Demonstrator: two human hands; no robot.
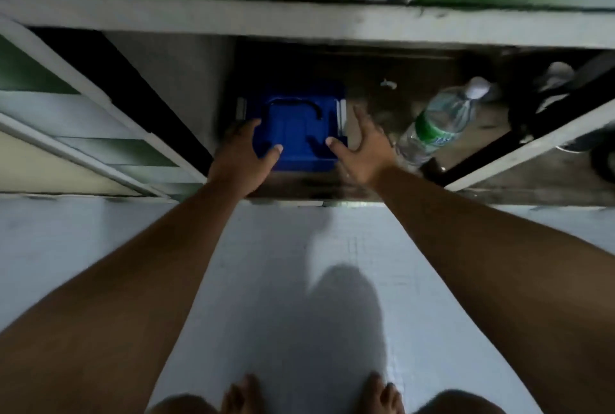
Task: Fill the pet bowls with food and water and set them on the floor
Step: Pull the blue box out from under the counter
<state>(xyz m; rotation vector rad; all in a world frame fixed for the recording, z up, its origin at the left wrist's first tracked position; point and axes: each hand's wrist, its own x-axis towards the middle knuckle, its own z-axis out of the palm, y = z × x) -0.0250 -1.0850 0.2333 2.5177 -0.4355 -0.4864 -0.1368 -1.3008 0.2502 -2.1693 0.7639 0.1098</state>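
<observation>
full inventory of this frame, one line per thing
blue container: 1, blue lid, black handle, pale side clips, centre of cabinet floor.
plastic bottle: 1, clear, green label, white cap, lying tilted right of the container.
cabinet: 1, whitish frame, dark inside, doors open on both sides.
floor: pale tile, in front of the cabinet.
dark items: far right in the cabinet, too dim to identify.
feet: 2, bare, bottom edge.
left hand: grips the container's left edge, thumb on lid.
right hand: fingers spread, thumb on lid's right edge.
</observation>
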